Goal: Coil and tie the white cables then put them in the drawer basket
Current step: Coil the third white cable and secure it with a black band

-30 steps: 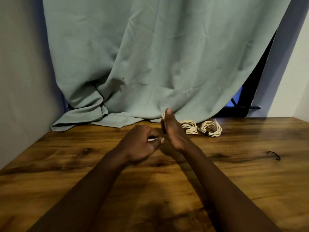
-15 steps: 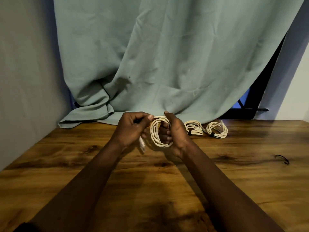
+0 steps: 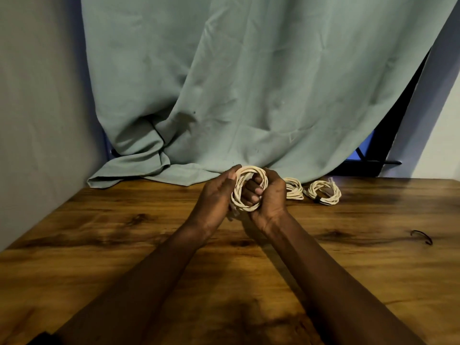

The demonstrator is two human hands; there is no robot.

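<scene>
- A loop of white braided cable (image 3: 236, 195) is held upright above the centre of a brown wooden table (image 3: 124, 245), its open face turned toward the camera.
- The left hand (image 3: 215, 195) is curled round the nine o'clock side of the loop, with the thumb laid over the top strands.
- The fingers of the right hand (image 3: 272, 197) are passed through the middle of the loop and clenched on its three o'clock side.
- A short loose end of the cable is bunched below the left hand, at about seven o'clock of the loop.
- A second ago only a short stub of cable was seen between the closed hands; the whole loop is now lifted into view and steadied from both sides.
- The winding is judged finished or nearly so, and the binding is judged the next step.
- A thin black tie (image 3: 422, 237) lies unused on the table at about four o'clock, well apart from the hands.
- Two more white coils lie at three o'clock: a nearer coil (image 3: 295, 189) just beside the right hand and a farther coil (image 3: 323, 192) bound with a dark band.
- A pale green curtain (image 3: 249, 83) is draped at twelve o'clock; no drawer basket is in view.
</scene>
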